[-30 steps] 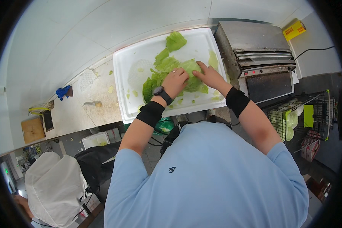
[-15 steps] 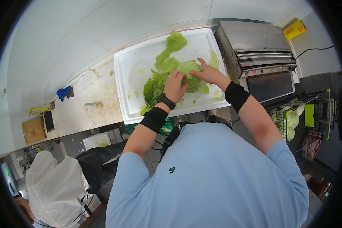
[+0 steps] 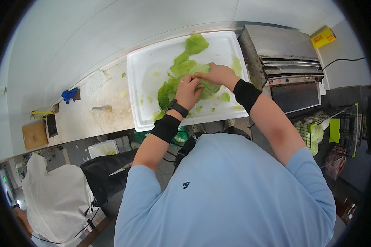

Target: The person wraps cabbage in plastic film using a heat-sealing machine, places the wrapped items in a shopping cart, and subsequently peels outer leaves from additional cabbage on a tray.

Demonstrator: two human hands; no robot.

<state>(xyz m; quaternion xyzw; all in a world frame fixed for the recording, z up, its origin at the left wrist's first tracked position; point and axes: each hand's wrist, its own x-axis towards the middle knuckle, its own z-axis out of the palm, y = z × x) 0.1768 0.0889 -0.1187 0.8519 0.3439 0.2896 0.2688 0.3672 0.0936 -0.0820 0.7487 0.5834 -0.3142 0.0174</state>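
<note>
A head of green lettuce lies on a large white cutting board on the counter. My left hand grips its left side, a dark watch and black wrist sleeve on that arm. My right hand holds the lettuce from the top right, also with a black sleeve. Torn leaves lie at the board's far edge and more leaves spread left of my hands. Small green scraps dot the board.
A steel countertop appliance stands right of the board, a yellow box behind it. A worn counter lies left with a blue object. A wire rack with greens is lower right. A white bag is lower left.
Both hands have drawn closer together on the lettuce; my left hand shifted up from the leaf pile onto the head.
</note>
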